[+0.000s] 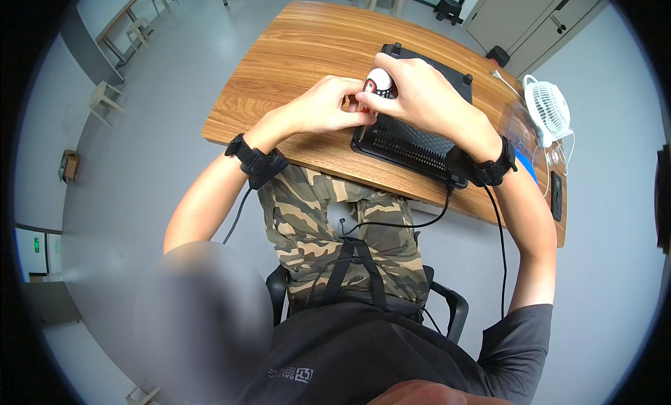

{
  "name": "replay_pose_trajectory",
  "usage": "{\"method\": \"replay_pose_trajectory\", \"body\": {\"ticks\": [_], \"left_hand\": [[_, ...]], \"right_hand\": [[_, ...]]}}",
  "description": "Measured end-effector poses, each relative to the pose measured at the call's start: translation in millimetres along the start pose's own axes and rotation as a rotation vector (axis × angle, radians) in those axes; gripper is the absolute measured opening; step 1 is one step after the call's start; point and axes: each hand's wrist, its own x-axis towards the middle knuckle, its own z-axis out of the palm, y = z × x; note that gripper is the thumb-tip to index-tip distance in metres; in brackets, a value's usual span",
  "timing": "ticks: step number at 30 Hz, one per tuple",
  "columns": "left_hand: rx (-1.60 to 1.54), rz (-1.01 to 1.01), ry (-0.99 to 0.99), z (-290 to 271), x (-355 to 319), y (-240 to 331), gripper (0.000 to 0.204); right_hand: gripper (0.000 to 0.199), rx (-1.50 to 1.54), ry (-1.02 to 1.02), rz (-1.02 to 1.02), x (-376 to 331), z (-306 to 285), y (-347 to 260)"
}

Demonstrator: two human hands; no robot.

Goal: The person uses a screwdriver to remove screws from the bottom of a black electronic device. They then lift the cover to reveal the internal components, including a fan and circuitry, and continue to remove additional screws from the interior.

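A black flat device (419, 143) with rows of vent slots lies bottom-up on the wooden table (293, 55). My right hand (419, 97) grips a small tool with a white, red and black rounded handle (379, 82), held upright over the device's near left part. My left hand (328, 104) meets it from the left, its fingertips pinched at the tool's lower end. The tool's tip is hidden by my fingers. Black bands with cables sit on both wrists.
A small white desk fan (547, 108), a clear plastic bag (521, 129) and a dark flat phone-like object (556, 195) lie at the table's right end. My camouflage trousers and chair are below the table edge. Stools and a bench stand at far left.
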Motion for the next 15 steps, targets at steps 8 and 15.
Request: {"method": "replay_pose_trajectory", "body": {"ticks": [8, 15], "left_hand": [[0.068, -0.018, 0.044, -0.3, 2.3, -2.0, 0.029], [0.069, 0.013, 0.234, 15.6, 3.8, 12.6, 0.038]], "right_hand": [[0.045, 0.007, -0.028, -0.008, 0.1, -2.0, 0.5], [0.047, -0.043, -0.019, 0.016, -2.1, -2.8, 0.0]]}}
